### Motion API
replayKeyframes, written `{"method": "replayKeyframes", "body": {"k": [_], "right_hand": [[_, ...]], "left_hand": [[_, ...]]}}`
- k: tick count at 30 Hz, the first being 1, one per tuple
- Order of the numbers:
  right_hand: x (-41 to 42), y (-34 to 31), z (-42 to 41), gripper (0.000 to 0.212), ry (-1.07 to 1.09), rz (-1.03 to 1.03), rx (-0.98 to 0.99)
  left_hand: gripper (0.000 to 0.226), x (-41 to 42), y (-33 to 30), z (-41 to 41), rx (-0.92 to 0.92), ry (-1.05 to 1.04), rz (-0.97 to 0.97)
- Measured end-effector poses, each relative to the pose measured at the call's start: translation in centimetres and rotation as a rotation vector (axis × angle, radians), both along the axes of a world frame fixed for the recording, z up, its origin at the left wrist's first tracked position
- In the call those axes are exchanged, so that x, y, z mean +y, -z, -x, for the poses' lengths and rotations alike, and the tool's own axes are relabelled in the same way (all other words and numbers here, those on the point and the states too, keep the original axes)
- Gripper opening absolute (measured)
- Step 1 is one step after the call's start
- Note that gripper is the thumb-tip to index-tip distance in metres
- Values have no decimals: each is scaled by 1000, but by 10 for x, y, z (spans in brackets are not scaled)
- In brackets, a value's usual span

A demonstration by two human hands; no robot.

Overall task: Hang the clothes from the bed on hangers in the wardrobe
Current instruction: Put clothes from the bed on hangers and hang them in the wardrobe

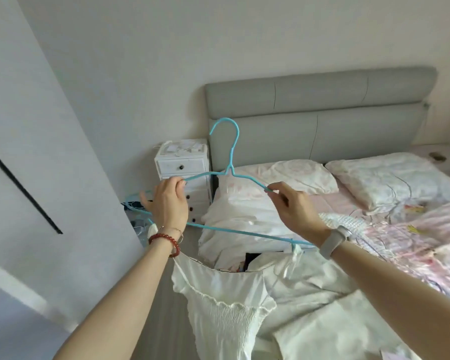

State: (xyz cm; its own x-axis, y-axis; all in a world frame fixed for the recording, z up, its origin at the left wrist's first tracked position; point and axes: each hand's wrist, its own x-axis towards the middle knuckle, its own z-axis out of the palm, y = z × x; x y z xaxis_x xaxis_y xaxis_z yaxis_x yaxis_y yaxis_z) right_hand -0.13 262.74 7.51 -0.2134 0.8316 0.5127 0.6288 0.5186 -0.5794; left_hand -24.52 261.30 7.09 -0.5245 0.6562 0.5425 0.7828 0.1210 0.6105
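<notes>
I hold a light blue wire hanger [231,157] upright in front of me, hook up. My left hand [169,201] pinches its left shoulder and my right hand [294,206] pinches its right shoulder. A white smocked strap dress [226,305] hangs below the hanger, with one thin strap looped over the bar near my right wrist and the other near my left wrist. More white clothes [247,224] lie heaped on the bed [400,229] behind the hanger.
A grey padded headboard [320,110] stands against the far wall. A white small drawer chest [184,172] sits left of the bed. A pale wardrobe door [36,152] fills the left side. Pillows and a pink quilt cover the bed's right part.
</notes>
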Motion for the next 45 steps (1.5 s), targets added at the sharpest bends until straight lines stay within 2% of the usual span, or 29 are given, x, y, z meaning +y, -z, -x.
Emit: {"method": "replayKeyframes", "body": {"k": [5,9,12,18,23,27,30,36,45], "right_hand": [[38,-47,39,13,4,-42,263],[68,-93,55,12,65,-98,438],[91,-129,55,13,147,-138,521],[121,-178,6,16,366,-264,645],[129,-176,-82,21,601,-290,684],[140,-143,-155,23,803,-240,693],[160,-93,-213,24,915,-164,673],[202,58,-318,25,1008,89,548],[221,271,-423,25,1173,423,504]], "left_hand": [[24,51,-71,9,-136,-73,-135],[43,82,-131,7,-119,25,-62],[48,104,-155,-4,-68,144,-61],[49,146,-172,-47,37,382,-59],[47,179,-151,-114,74,566,-18],[46,206,-114,-180,66,698,70],[48,232,-69,-239,110,770,188],[49,271,68,-333,236,900,517],[53,288,277,-397,364,1024,1021]]}}
